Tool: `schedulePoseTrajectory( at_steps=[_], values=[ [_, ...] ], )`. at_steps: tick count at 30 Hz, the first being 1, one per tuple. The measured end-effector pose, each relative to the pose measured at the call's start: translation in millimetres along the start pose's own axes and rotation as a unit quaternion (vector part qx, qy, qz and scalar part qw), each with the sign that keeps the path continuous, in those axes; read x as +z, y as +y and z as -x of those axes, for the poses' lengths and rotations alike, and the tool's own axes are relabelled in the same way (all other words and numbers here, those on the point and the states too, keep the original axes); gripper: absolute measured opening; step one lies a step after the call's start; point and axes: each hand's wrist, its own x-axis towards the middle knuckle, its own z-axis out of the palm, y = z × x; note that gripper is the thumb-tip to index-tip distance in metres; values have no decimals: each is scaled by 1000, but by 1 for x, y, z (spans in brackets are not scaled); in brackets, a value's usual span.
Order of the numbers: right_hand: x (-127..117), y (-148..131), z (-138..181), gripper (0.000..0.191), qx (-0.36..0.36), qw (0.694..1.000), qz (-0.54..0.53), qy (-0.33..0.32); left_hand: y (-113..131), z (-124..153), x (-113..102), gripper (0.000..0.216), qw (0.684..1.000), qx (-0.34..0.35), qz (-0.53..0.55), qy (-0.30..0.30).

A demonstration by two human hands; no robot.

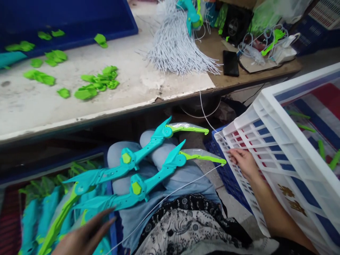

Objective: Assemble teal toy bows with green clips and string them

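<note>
Two teal toy bows (138,166) with lime green tips lie across my lap, side by side. My left hand (85,235) is low at the bottom left, fingers stretched out and touching the lower end of the nearer bow. My right hand (243,161) rests with fingers bent on the side wall of a white plastic crate (271,117) at the right, holding nothing I can see. A thin white string (175,193) runs across my lap from the nearer bow's green tip.
A worn workbench (132,81) ahead carries scattered green plastic pieces (97,83), a bundle of white strings (177,49) and a black phone (230,63). A blue bin (66,17) sits at its back left. More teal and green bow parts (39,209) fill a bin at my lower left.
</note>
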Motion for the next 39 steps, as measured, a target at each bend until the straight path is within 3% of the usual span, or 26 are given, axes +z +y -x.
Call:
schedulePoseTrajectory(
  at_steps=[1,3,6,9,12,14,16,18,21,24,27,30,34,39],
  values=[
    [3,-7,-5,35,6,998,-58,-9,27,-16,1,33,998,45,-8,34],
    [12,-20,-15,34,17,984,-170,-45,75,-43,12,49,989,140,-4,42],
    [31,-37,-27,30,11,965,-248,-85,112,-63,41,54,977,204,-5,-62],
    [49,-47,-37,29,-12,963,-250,-100,112,-64,58,45,963,192,2,-186],
    [67,-54,-44,29,-35,967,-234,-97,119,-68,59,38,962,166,41,-214],
    [78,-59,-46,31,-38,970,-222,-97,142,-77,62,41,968,150,104,-172],
    [88,-63,-47,32,-45,972,-210,-93,177,-90,71,46,954,148,201,-166],
    [95,-66,-46,32,-61,975,-197,-82,212,-103,87,49,919,145,301,-208],
    [99,-66,-43,32,-83,979,-179,-58,247,-117,111,33,873,115,386,-274],
    [93,-61,-40,33,-75,983,-145,-82,256,-123,124,27,858,95,409,-297],
    [82,-54,-36,29,-88,986,-29,-139,253,-128,127,27,850,97,407,-320],
    [72,-47,-34,18,-173,974,109,-100,251,-135,132,24,848,70,405,-335],
    [65,-36,-40,16,-310,921,235,11,252,-146,147,13,846,-45,443,-294],
    [66,-22,-52,15,-407,860,308,29,254,-156,165,8,822,-115,472,-295]
  ],
)
